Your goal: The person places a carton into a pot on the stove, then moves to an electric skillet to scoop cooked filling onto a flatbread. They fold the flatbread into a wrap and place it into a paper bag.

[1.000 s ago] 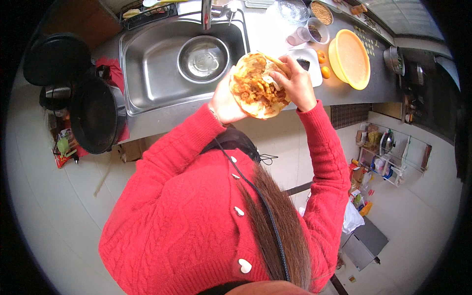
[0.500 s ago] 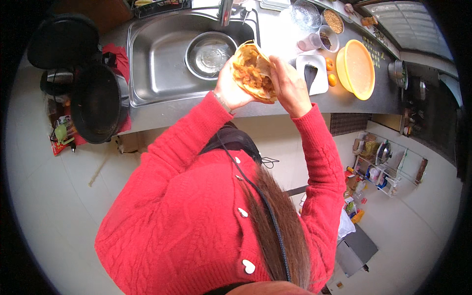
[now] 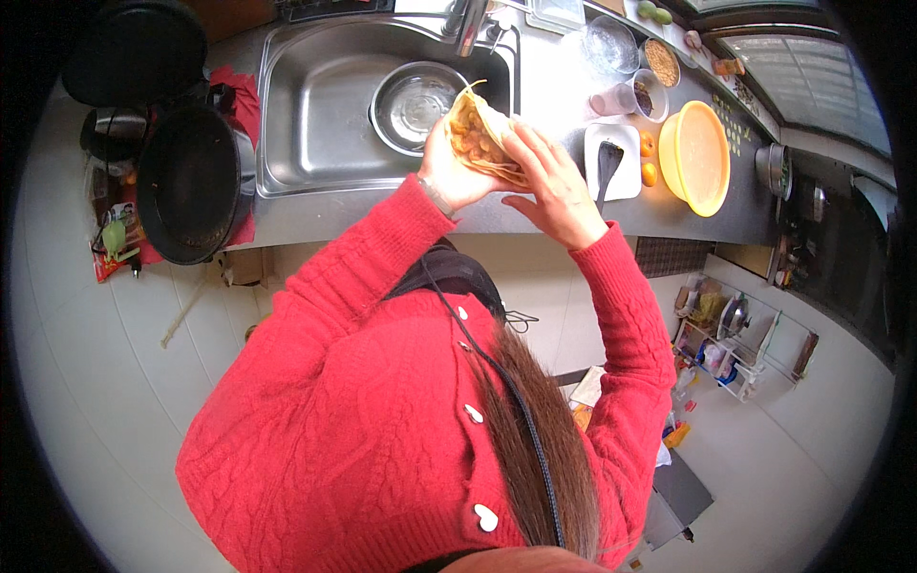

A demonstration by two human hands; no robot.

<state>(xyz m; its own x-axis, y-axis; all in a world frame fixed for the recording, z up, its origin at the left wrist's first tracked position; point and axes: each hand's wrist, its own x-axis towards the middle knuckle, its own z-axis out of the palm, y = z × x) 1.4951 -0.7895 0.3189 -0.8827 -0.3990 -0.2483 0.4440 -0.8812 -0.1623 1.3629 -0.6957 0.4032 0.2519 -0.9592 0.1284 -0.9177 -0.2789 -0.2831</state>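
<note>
Two hands: both busy on one flatbread above the counter edge, just right of the sink
Sink [image 3: 315, 115]: steel, with a round steel bowl [image 3: 413, 100] in it
Flatbread [image 3: 482, 138]: filled, already folded about halfway; closing it up seems to be what is left
Left hand [image 3: 449, 172]: cupped under it, gripping
Right hand [image 3: 549, 186]: fingers spread, pressing the upper flap over

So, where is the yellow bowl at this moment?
In the head view, the yellow bowl stands on the counter at the upper right, beside the white dish and right of the sink.
</note>
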